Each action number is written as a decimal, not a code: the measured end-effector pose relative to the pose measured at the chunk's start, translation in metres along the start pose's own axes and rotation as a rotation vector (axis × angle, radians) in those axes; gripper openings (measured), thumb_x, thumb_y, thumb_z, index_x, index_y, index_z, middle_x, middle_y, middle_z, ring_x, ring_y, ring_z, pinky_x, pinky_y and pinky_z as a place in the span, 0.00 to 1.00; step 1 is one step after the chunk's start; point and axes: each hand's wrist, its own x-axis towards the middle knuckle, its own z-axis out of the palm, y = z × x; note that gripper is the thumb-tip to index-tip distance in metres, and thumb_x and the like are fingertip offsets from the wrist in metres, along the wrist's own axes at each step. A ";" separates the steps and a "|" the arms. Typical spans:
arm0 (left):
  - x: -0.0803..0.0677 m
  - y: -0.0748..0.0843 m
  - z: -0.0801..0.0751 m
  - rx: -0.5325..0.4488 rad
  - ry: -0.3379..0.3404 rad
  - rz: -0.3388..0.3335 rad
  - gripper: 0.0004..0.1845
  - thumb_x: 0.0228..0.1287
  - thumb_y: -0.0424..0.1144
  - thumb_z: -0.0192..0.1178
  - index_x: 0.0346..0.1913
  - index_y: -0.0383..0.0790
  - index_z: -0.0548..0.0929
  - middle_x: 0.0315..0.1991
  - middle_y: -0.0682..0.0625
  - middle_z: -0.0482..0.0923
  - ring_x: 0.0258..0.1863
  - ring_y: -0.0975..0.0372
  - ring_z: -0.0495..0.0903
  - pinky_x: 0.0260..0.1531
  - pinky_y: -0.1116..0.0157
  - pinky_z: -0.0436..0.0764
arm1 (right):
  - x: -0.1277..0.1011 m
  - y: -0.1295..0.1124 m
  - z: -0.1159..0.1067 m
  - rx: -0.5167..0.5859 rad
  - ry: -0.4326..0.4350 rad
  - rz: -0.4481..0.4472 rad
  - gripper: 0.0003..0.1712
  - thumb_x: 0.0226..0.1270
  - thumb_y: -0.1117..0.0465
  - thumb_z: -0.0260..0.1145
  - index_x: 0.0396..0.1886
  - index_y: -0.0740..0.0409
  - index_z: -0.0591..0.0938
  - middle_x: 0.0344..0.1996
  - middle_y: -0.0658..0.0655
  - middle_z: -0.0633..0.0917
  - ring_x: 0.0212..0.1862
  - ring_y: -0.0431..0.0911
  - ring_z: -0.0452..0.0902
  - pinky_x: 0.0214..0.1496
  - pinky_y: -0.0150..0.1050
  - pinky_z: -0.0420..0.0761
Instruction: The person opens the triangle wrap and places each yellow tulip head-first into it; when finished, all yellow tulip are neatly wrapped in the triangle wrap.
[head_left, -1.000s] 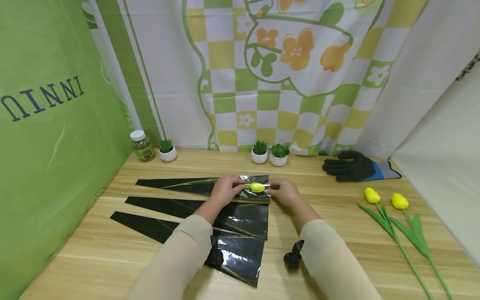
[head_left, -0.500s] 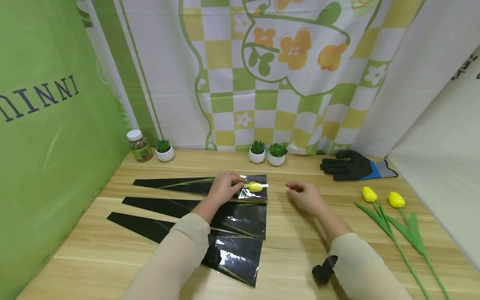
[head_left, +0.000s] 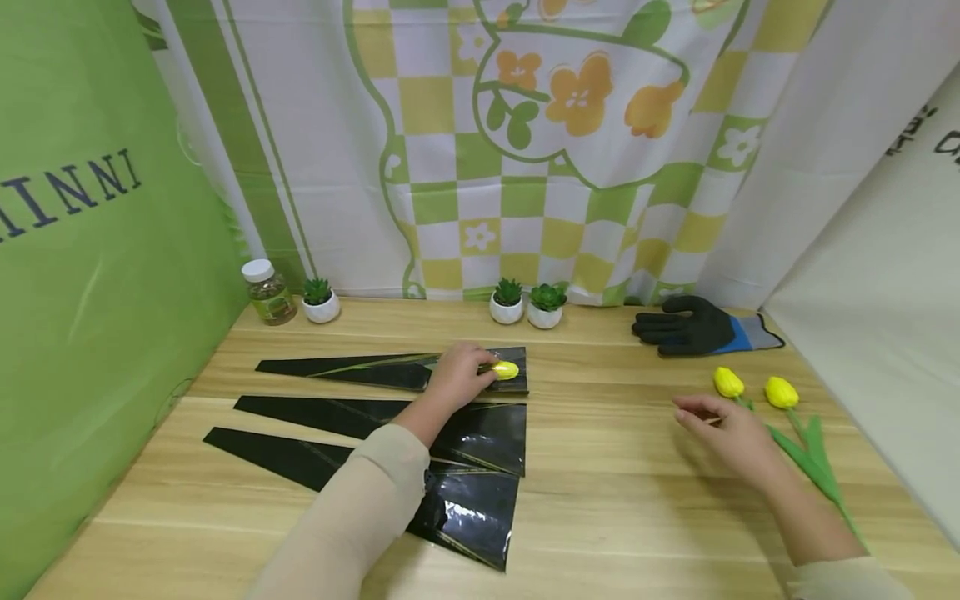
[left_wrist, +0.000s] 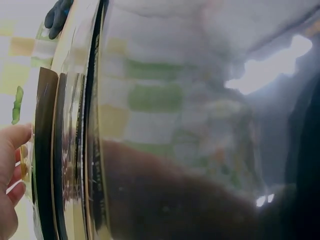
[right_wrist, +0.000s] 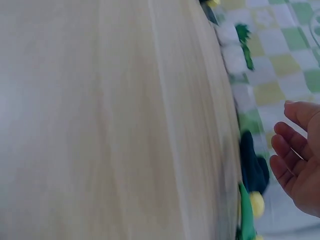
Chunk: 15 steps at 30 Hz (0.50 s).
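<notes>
My left hand [head_left: 456, 375] pinches a yellow artificial tulip [head_left: 507, 370] just behind its bloom. The tulip lies along the farthest black tapered flower sleeve [head_left: 352, 365], bloom near the wide end, its stem partly hidden by the hand. Nearer me lie two more such sleeves, the middle one [head_left: 491, 433] and the front one [head_left: 472, 512], both glossy. My right hand [head_left: 738, 442] is over the table at the right, holding nothing, fingers loosely bent. Two loose yellow tulips lie there, the left one [head_left: 727, 382] overlapped by that hand, the right one [head_left: 782, 392] just beyond.
A black and blue work glove [head_left: 693, 327] lies at the back right of the wooden table [head_left: 600, 500]. Along the back edge stand a white-lidded jar [head_left: 270, 296] and three small potted succulents, one at left [head_left: 321, 304] and two in the middle [head_left: 527, 308].
My right hand has let go at the sleeve's wide end and moved right, up to the loose tulips. The left hand stays at the tulip on the far sleeve.
</notes>
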 end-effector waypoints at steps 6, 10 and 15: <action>0.005 0.002 -0.001 0.039 0.008 -0.016 0.14 0.66 0.45 0.64 0.52 0.47 0.87 0.51 0.49 0.84 0.53 0.54 0.80 0.58 0.55 0.78 | -0.029 0.028 -0.025 -0.051 0.047 0.045 0.24 0.74 0.50 0.58 0.58 0.64 0.80 0.50 0.66 0.85 0.35 0.18 0.67 0.33 0.27 0.77; 0.008 0.002 -0.003 0.060 0.008 -0.029 0.14 0.66 0.45 0.64 0.53 0.48 0.86 0.53 0.49 0.84 0.55 0.54 0.80 0.60 0.55 0.77 | -0.044 0.043 -0.034 -0.101 0.058 0.074 0.24 0.74 0.50 0.59 0.57 0.64 0.80 0.47 0.66 0.85 0.34 0.16 0.64 0.33 0.29 0.76; 0.013 0.001 0.001 0.070 0.022 -0.051 0.15 0.66 0.45 0.64 0.53 0.49 0.86 0.54 0.50 0.83 0.56 0.54 0.79 0.61 0.53 0.76 | -0.057 0.060 -0.043 -0.129 0.008 0.144 0.28 0.74 0.48 0.57 0.58 0.67 0.78 0.49 0.70 0.83 0.38 0.26 0.72 0.37 0.41 0.81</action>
